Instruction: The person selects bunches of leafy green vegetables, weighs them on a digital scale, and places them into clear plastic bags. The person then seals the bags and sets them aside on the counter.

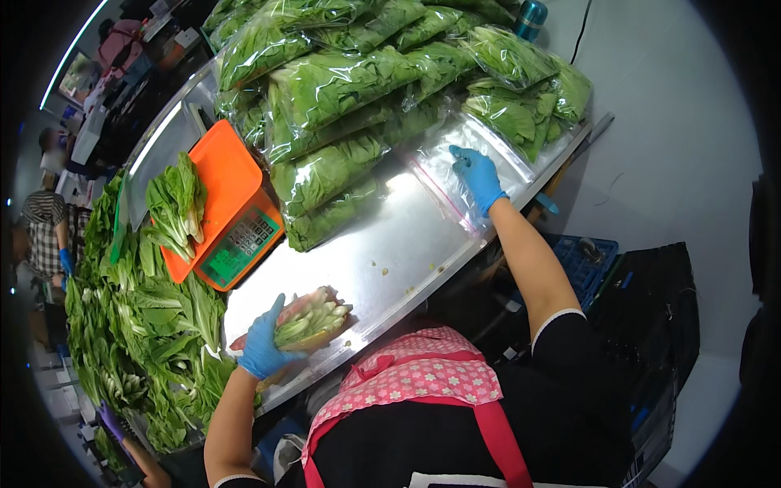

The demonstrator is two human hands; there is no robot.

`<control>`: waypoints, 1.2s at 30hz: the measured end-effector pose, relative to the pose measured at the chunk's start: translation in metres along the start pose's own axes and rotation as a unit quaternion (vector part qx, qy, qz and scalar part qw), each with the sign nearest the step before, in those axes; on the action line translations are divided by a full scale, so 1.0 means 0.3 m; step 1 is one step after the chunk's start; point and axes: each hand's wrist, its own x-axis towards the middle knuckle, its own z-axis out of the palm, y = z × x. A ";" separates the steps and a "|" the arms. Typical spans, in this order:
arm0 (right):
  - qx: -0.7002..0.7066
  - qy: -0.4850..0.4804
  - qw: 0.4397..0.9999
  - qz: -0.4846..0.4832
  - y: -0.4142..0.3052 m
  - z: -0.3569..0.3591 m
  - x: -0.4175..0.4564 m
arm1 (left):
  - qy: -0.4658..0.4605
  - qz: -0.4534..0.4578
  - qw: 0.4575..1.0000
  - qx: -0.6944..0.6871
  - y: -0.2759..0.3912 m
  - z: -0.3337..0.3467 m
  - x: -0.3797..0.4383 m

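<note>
My left hand (pixel 268 344), in a blue glove, rests around a bundle of leafy greens (pixel 312 318) with pale cut stems, lying in a pinkish wrap near the metal table's front edge. To the right, my right hand (pixel 479 177), also gloved in blue, lies on a stack of clear zip bags (pixel 451 198); whether its fingers pinch a bag cannot be told. An orange digital scale (pixel 229 165) stands left of the middle, a loose bunch of leafy greens (pixel 177 210) on its tray. Bagged greens (pixel 348 85) are piled at the back.
Loose greens (pixel 152 323) are heaped at the left. A teal bottle (pixel 529 21) stands behind the bags. Blue and black crates (pixel 647 317) are beyond the table's right edge. At the far left are other people, one in a checked top (pixel 52 238), and a purple-gloved hand (pixel 111 419).
</note>
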 end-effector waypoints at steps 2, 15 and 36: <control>0.176 -0.030 0.982 0.055 0.029 -0.022 0.037 | 0.020 0.010 1.000 -0.001 0.000 0.007 0.001; 0.311 -0.177 0.933 0.052 -0.369 0.107 -0.471 | 0.179 0.115 0.967 -0.139 -0.027 0.066 -0.067; -0.130 -0.071 0.953 -0.265 -0.554 0.335 -0.742 | 0.061 0.139 0.979 0.140 0.158 0.016 0.099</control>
